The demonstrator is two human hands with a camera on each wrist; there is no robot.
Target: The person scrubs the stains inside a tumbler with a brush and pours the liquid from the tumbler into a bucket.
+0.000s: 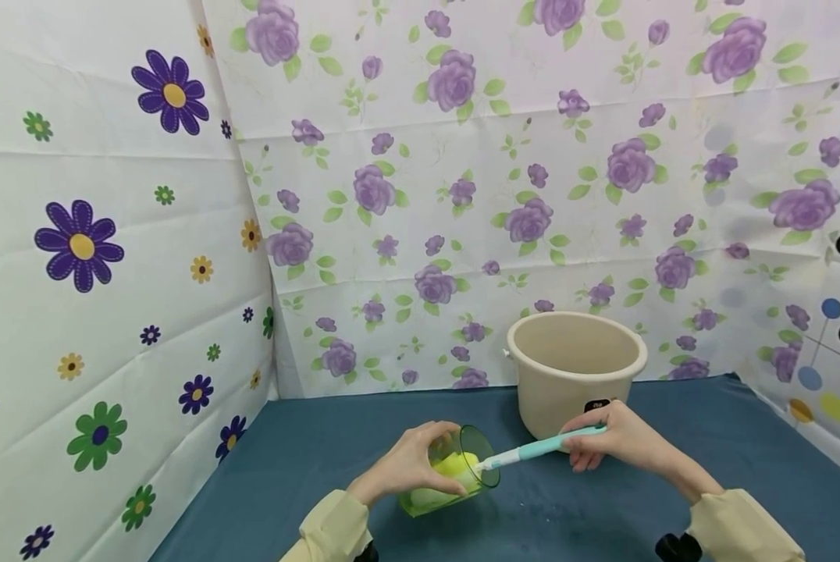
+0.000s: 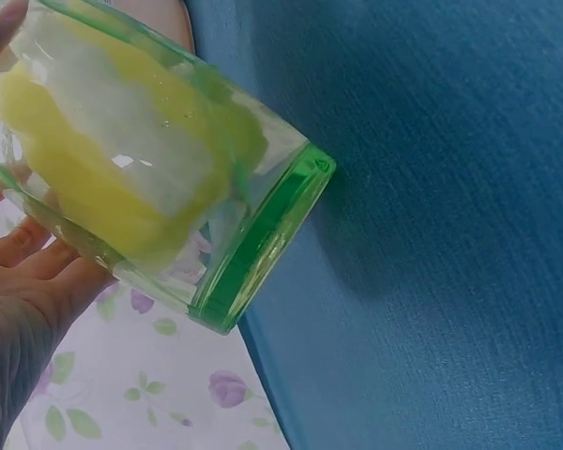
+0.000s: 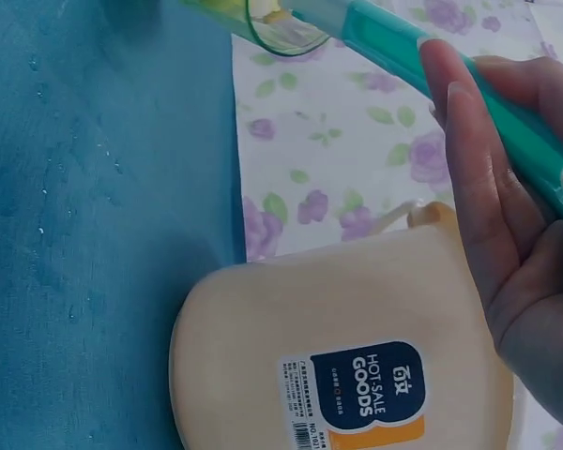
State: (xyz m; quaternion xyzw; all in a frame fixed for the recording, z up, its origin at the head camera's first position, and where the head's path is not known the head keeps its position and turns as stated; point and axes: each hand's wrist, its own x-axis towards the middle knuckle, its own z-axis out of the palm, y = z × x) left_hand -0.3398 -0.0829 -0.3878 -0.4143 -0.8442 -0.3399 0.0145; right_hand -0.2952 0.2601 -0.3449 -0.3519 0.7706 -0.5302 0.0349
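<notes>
My left hand (image 1: 407, 462) grips a clear green drinking glass (image 1: 420, 503) around its side, tilted with the mouth toward the right. In my right hand (image 1: 620, 439) is a bottle brush (image 1: 542, 446), pinched by its turquoise handle between thumb and fingers. The brush's yellow and white sponge head (image 2: 122, 141) sits inside the glass and shows through its wall in the left wrist view. The thick green base (image 2: 263, 239) of the glass hangs close over the blue tablecloth (image 2: 450, 234).
A beige bucket (image 1: 578, 378) with a side handle stands at the back right, just behind my right hand. Its front carries a label (image 3: 371, 389). Water drops (image 3: 42, 225) dot the tablecloth. Flowered sheets (image 1: 427, 195) enclose the back and sides.
</notes>
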